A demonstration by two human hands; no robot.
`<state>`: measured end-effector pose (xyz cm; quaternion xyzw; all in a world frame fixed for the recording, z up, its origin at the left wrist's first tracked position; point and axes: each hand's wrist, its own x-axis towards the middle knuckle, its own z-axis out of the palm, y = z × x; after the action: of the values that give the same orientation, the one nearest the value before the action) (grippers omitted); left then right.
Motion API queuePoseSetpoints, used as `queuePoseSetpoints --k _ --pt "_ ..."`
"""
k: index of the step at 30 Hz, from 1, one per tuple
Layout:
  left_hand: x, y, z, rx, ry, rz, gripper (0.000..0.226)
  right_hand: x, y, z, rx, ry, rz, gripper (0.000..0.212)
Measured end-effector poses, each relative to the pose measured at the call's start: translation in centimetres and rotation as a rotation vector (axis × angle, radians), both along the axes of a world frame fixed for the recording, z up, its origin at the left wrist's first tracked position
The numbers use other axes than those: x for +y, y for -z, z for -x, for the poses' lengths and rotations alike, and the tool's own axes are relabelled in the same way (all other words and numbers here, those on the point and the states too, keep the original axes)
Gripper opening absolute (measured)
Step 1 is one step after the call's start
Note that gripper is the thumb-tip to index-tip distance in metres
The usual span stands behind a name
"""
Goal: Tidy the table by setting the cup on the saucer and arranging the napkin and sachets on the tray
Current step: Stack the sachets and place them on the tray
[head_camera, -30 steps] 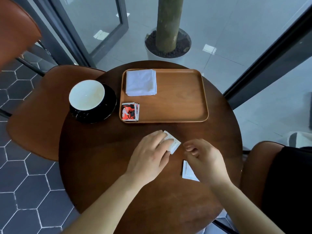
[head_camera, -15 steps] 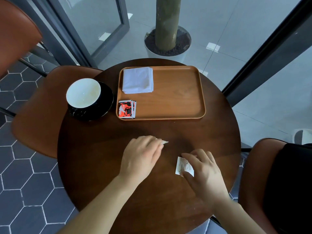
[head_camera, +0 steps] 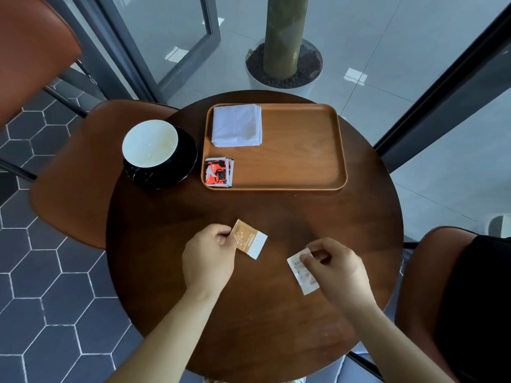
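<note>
The round worktop (head_camera: pixel 171 272) is carrying nearly everything in its far half, and most of the tidying is looking done. The tray (head_camera: pixel 304 150) is sitting at the far middle, with the napkin (head_camera: pixel 237 125) folded in its far left corner and a small stack of red sachets (head_camera: pixel 219 172) squared up in its near left corner. The rest of the tray is lying bare. Just left of the tray, the cup (head_camera: pixel 150 143) is standing upright on the dark saucer (head_camera: pixel 186 161), so that part of the job appears finished.

What has changed is at the near side. A moment ago both hands were pressing down on two loose sachets lying flat on the wood; now each one is lifted clear. The left hand (head_camera: pixel 208 257) is pinching the orange sachet (head_camera: pixel 250 239) by its left edge, the packet tilting up and out to the right. The right hand (head_camera: pixel 336 268) is gripping the white sachet (head_camera: pixel 301 275) at its upper corner, the rest hanging down to the left. The two packets are near each other but apart.

With both picked up, I'd judge nothing loose is remaining on the wood, and carrying them over beside the red stack is likely all that is left.
</note>
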<state>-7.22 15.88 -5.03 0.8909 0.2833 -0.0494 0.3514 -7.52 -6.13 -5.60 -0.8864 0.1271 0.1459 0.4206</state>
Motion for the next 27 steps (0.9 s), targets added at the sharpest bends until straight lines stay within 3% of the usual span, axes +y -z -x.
queuePoseSetpoints --k 2,4,8,11,15,17,19,21,24,27 --pt "0.6 0.0 0.7 -0.058 0.135 -0.196 0.041 0.0 0.1 0.0 0.022 0.034 -0.035 0.01" --pt "1.1 0.2 0.9 -0.201 0.375 -0.229 0.05 0.0 0.1 0.2 0.033 0.063 -0.06 0.011" --pt "2.0 0.7 0.2 -0.228 0.861 -0.361 0.037 0.1 0.0 0.3 0.024 0.095 -0.079 0.01" --pt "2.3 1.1 0.3 -0.217 0.827 -0.461 0.025 0.1 0.1 0.1 0.016 0.138 -0.107 0.008" --pt "1.9 1.5 1.6 -0.187 0.696 -0.62 0.039 0.1 -0.1 -0.1 -0.019 0.215 -0.168 0.007" --pt "1.6 1.7 2.4 -0.188 0.623 -0.638 0.043 0.2 -0.6 0.0 -0.106 0.192 -0.094 0.005" --pt "1.4 2.0 3.0 -0.208 0.513 -0.558 0.042 0.9 -1.3 0.2 -0.242 0.097 -0.009 0.01" --pt "1.4 2.4 3.6 -0.251 0.43 -0.387 0.03 1.9 -1.7 0.7 -0.285 -0.001 -0.092 0.015" --pt "1.9 2.7 4.3 -0.31 0.489 -0.24 0.014 3.3 -1.7 1.3 -0.101 -0.052 -0.359 0.016" --pt "2.7 2.6 4.7 -0.313 0.603 -0.241 0.025 3.3 -1.0 1.5 -0.178 -0.037 -0.237 0.023"
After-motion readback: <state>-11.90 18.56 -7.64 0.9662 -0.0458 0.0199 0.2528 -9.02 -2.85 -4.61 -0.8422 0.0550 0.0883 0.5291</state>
